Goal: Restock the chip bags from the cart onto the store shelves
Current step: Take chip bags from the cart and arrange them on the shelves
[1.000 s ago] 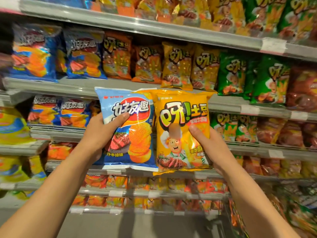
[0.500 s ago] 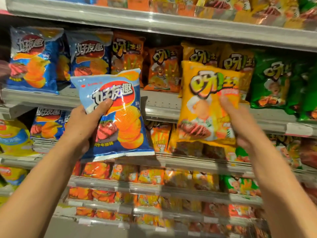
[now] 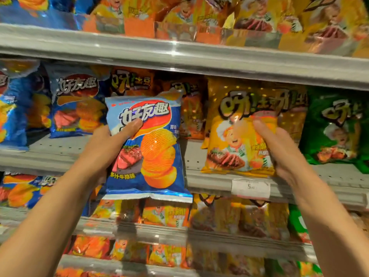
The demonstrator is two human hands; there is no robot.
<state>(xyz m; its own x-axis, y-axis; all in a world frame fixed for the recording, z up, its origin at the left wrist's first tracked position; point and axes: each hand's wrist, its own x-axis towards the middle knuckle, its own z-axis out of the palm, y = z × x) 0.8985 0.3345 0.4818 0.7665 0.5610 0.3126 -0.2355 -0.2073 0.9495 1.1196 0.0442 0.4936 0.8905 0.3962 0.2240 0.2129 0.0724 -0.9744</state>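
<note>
Blue bag [image 3: 147, 148] sits in the left hand [image 3: 107, 144], thumb curled over its front and the other fingers hidden behind it; the bag is upright in front of the shelf [image 3: 199, 180], its lower edge below the shelf lip; yellow bag [image 3: 237, 132] is held by the right hand [image 3: 279, 148], fingers curled round its right edge, and its base rests on the shelf's front edge, just above a price tag [image 3: 250, 187]; behind stand blurred shelved bags: blue ones [image 3: 75, 104] to the left, orange ones [image 3: 189, 108] between, a green one [image 3: 337, 124] to the right; more rows of bags fill the shelves above and below.
</note>
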